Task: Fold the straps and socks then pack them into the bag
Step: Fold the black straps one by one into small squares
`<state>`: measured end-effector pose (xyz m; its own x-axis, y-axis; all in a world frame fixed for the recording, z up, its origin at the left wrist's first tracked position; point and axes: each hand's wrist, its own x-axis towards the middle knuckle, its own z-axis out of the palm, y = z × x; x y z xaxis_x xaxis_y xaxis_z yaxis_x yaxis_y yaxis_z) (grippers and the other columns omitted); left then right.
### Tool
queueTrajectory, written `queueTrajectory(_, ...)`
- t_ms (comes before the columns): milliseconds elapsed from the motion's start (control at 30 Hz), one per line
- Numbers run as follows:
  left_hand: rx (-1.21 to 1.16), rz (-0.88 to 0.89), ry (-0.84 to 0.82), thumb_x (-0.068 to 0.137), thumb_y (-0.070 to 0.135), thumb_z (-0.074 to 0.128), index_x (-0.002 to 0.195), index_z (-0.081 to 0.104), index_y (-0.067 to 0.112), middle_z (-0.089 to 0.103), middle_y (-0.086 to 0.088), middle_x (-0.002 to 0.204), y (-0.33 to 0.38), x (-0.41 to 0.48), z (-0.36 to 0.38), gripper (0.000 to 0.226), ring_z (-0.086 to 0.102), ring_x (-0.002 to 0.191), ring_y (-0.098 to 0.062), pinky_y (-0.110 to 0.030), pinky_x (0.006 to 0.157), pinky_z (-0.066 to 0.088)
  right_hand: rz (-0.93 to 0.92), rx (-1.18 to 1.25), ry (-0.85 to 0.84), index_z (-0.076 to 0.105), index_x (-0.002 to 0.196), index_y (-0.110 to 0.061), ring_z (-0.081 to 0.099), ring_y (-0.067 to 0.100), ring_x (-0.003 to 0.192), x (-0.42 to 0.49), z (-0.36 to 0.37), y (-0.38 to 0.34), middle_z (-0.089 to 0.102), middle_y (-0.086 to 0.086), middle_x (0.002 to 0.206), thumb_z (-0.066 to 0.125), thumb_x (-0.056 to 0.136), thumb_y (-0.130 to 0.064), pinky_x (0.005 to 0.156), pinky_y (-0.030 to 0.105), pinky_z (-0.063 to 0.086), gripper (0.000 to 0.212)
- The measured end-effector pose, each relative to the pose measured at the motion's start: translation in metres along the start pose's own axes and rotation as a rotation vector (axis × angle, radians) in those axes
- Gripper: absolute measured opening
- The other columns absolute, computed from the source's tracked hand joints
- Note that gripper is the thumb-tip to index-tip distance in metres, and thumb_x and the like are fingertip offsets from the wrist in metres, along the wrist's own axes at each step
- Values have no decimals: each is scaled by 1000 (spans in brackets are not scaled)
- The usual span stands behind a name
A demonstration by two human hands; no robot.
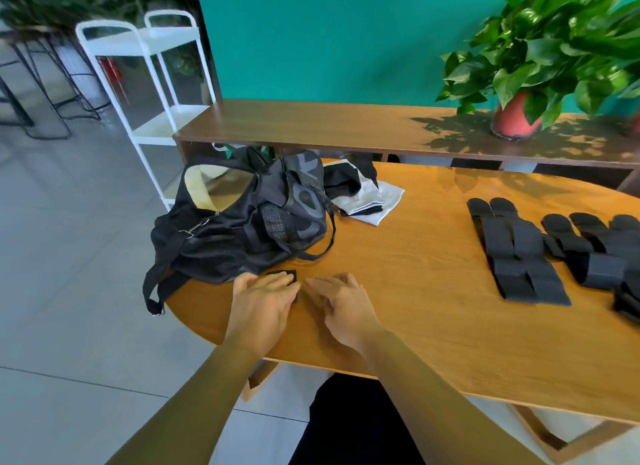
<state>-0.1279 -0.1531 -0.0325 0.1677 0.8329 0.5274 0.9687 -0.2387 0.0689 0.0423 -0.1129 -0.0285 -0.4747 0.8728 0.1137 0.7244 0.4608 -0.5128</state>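
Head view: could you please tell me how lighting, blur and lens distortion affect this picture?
In the head view, sunlight throws leafy shadows from the potted plant across the wooden shelf. Also in the head view, the leaves at top right and the black straps near the right edge look smeared. The wide lens bows the edge of the table.

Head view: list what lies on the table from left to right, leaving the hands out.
black bag → black-and-white socks → black straps
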Motion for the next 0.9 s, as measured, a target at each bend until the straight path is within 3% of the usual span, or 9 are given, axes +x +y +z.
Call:
queueTrajectory(133,-65,49,-8,79,13,64,95,76,22,74,2,104,35,19,7,22,69,100,-16,-36,92,27,72,-8,76,53,134,-27,40,22,115,-15,-23,29,62,-7,124,45,88,-2,94,38,38,53)
queueTrajectory(300,-159,125,-96,64,5,85,86,77,25,74,4,100,98,52,23,31,70,97,-14,-37,88,28,234,3,219,61,124,-25,48,24,109,-47,-66,80,69,-4,98,58,89,-31,89,38,44,36)
queueTrajectory(500,-218,230,-215,76,8,75,79,73,26,73,7,90,175,94,47,18,68,89,-17,-36,86,32,421,-115,428,65,121,-14,47,30,118,-91,-121,140,67,3,113,47,80,-7,86,43,43,45)
queueTrajectory(667,-247,282,-336,100,23,42,114,63,22,59,5,129,233,130,60,26,49,123,-17,-39,100,26,503,-304,485,70,109,-13,53,34,110,-103,-148,189,69,2,109,51,74,-6,77,42,41,40)
queueTrajectory(767,-259,270,-424,103,28,36,140,45,24,37,2,151,259,152,71,38,28,140,-17,-41,112,19,544,-369,419,67,115,-14,50,34,117,-102,-158,211,66,5,117,49,79,-9,85,44,42,40)
queueTrajectory(900,-210,331,-625,103,35,34,151,26,26,12,1,161,279,171,95,49,6,148,-15,-42,117,10,635,-341,227,51,132,-22,38,27,129,-99,-159,229,51,1,136,42,94,-19,97,37,36,40)
